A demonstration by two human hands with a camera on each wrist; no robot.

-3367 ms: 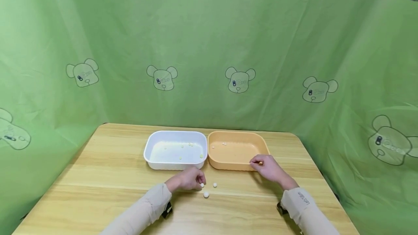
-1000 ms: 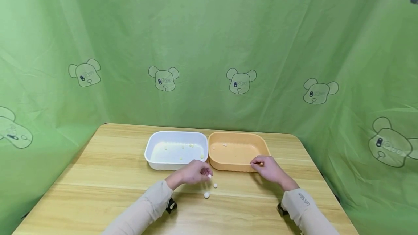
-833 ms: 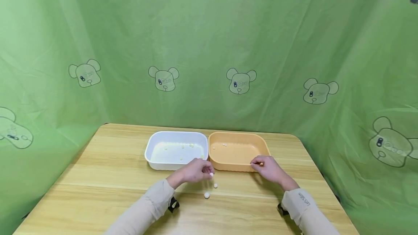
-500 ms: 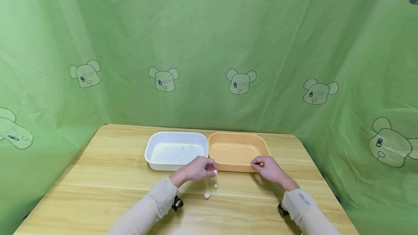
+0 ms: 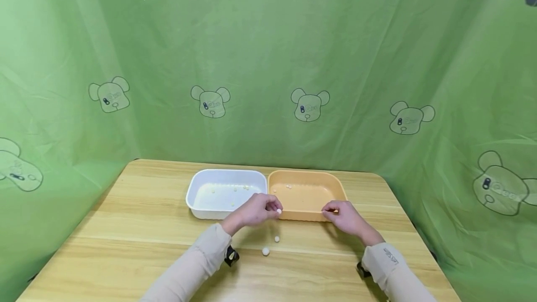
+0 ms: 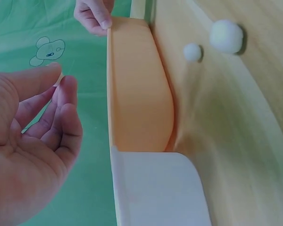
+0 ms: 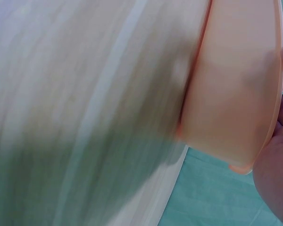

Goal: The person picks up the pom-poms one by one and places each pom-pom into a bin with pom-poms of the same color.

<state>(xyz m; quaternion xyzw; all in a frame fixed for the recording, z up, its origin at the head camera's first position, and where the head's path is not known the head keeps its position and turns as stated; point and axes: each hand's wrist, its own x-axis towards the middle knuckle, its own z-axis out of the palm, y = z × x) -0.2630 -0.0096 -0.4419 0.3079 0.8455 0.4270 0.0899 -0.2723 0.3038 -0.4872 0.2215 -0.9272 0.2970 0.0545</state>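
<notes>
While the left hand pinches a small white ball between thumb and forefinger, the right hand grips the near rim of an orange tray at its right-hand corner. The held ball is raised above rim level, close to the orange tray's near left corner, and the left wrist view shows the fingers apart from the plastic. Just left of this tray, side by side with it, sits a white tray with several tiny yellowish pieces scattered across its floor; the orange one contains a few small white pieces toward the back left. On the wooden bench in front lie a small loose ball and, nearer the person, a larger white ball. Behind everything hangs a green curtain printed with bear heads.
</notes>
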